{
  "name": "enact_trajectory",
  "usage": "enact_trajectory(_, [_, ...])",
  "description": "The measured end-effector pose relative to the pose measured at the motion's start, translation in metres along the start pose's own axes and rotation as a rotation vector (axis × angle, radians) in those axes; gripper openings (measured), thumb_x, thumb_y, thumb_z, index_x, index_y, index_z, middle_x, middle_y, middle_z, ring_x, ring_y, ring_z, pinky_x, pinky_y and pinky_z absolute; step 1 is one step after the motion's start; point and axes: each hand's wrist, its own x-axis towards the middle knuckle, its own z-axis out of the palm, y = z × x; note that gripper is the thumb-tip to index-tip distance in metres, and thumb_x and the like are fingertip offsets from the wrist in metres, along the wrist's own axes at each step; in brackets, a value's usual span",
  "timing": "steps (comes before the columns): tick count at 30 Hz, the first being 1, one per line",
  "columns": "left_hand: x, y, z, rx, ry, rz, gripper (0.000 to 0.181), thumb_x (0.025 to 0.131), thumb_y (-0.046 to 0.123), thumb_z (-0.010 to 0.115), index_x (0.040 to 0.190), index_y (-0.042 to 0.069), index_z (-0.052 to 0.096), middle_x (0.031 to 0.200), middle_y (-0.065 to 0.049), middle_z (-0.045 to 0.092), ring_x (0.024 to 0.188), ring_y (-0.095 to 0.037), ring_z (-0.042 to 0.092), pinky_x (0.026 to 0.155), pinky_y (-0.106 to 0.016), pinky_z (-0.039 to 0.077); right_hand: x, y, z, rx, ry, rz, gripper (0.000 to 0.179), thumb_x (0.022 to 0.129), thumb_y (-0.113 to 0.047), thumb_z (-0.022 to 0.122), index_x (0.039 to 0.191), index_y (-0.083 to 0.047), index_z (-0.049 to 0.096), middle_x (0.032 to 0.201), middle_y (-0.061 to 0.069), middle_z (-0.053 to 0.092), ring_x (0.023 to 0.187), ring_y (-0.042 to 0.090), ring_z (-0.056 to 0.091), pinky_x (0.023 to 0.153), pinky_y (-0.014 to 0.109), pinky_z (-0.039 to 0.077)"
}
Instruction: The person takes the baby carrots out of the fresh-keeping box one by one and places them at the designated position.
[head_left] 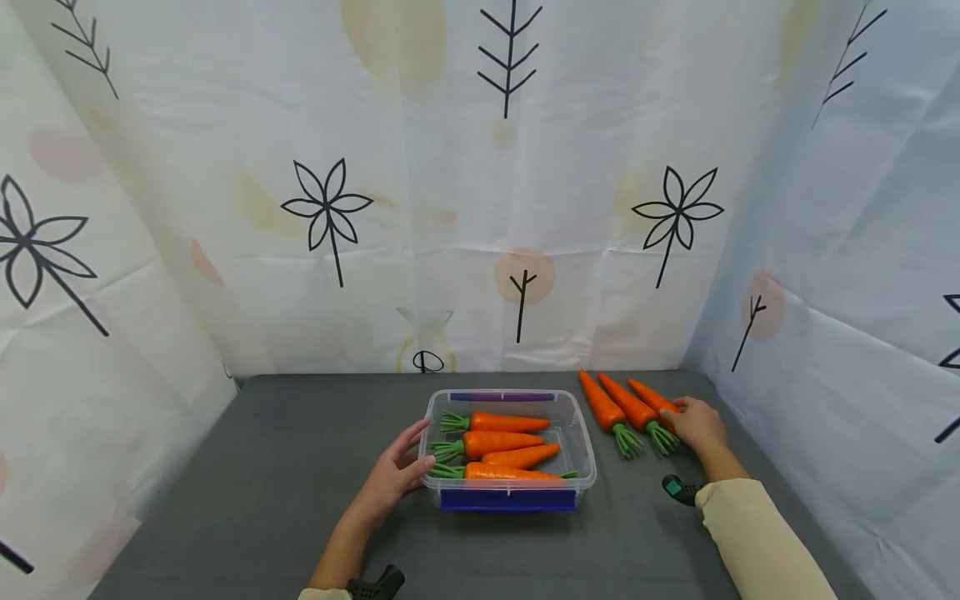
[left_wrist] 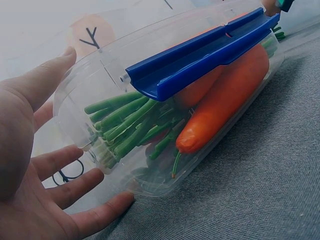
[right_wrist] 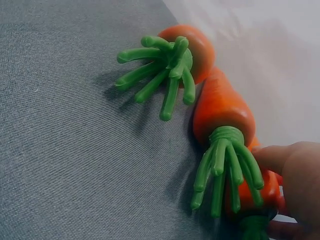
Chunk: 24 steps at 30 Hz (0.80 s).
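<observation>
A clear plastic box (head_left: 585, 454) with blue side clips holds several orange toy carrots (head_left: 504, 442) with green tops. My left hand (head_left: 396, 469) is at the box's left end, its fingers spread and touching the wall, the thumb up by the rim in the left wrist view. To the right of the box, three more carrots lie side by side on the table. The rightmost carrot (head_left: 651, 395) is between the thumb and fingers of my right hand (head_left: 699, 427). In the right wrist view, that carrot (right_wrist: 265, 192) is partly hidden behind the middle carrot's green top (right_wrist: 227, 165).
The table (head_left: 315, 467) is covered in dark grey cloth. White patterned fabric (head_left: 450, 208) hangs behind it and along both sides, close to the carrots at the back right. The leftmost loose carrot (head_left: 602, 404) lies near the box's right wall.
</observation>
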Motion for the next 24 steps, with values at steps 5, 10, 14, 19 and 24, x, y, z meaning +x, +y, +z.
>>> enact_trajectory(5, [0.000, 0.000, 0.000, 0.002, -0.004, 0.003, 0.060, 0.097, 0.016, 0.061, 0.151, 0.022, 0.036, 0.153, -0.021, 0.029, 0.122, -0.038, 0.049, 0.091, -0.046, 0.050, 0.002, 0.000, -0.001, 0.020, 0.010, 0.013, 0.056, 0.098, -0.036, 0.055, 0.130, 0.010, 0.050, 0.129, 0.036, 0.049, 0.108, 0.053, 0.049, 0.086, 0.059, 0.043])
enact_trajectory(10, [0.000, 0.000, 0.001, 0.003, 0.000, 0.001, 0.060, 0.097, 0.016, 0.061, 0.150, 0.022, 0.037, 0.153, -0.021, 0.030, 0.122, -0.038, 0.050, 0.090, -0.045, 0.051, 0.003, -0.005, -0.001, 0.088, 0.113, -0.028, 0.054, 0.098, -0.034, 0.055, 0.130, 0.009, 0.050, 0.126, 0.033, 0.053, 0.108, 0.050, 0.051, 0.088, 0.058, 0.042])
enact_trajectory(14, [0.001, -0.001, 0.001, 0.001, 0.004, 0.002, 0.060, 0.096, 0.016, 0.062, 0.150, 0.023, 0.037, 0.152, -0.021, 0.030, 0.121, -0.038, 0.051, 0.089, -0.045, 0.051, -0.001, -0.021, -0.002, 0.146, 0.197, -0.086, 0.051, 0.098, -0.033, 0.056, 0.130, 0.006, 0.052, 0.123, 0.030, 0.056, 0.107, 0.045, 0.054, 0.088, 0.057, 0.043])
enact_trajectory(19, [0.001, -0.002, 0.000, 0.000, 0.004, 0.002, 0.060, 0.097, 0.014, 0.061, 0.150, 0.022, 0.037, 0.153, -0.022, 0.030, 0.120, -0.038, 0.051, 0.089, -0.045, 0.052, -0.010, -0.049, -0.004, 0.225, 0.233, -0.144, 0.049, 0.099, -0.033, 0.056, 0.132, 0.003, 0.053, 0.126, 0.028, 0.057, 0.112, 0.043, 0.054, 0.090, 0.057, 0.043])
enact_trajectory(24, [0.001, -0.001, 0.000, -0.003, 0.004, 0.000, 0.059, 0.097, 0.011, 0.059, 0.151, 0.021, 0.037, 0.153, -0.022, 0.030, 0.120, -0.038, 0.051, 0.089, -0.045, 0.052, -0.020, -0.078, -0.001, 0.304, 0.249, -0.206, 0.045, 0.099, -0.029, 0.059, 0.132, 0.002, 0.055, 0.123, 0.026, 0.059, 0.110, 0.041, 0.055, 0.091, 0.055, 0.044])
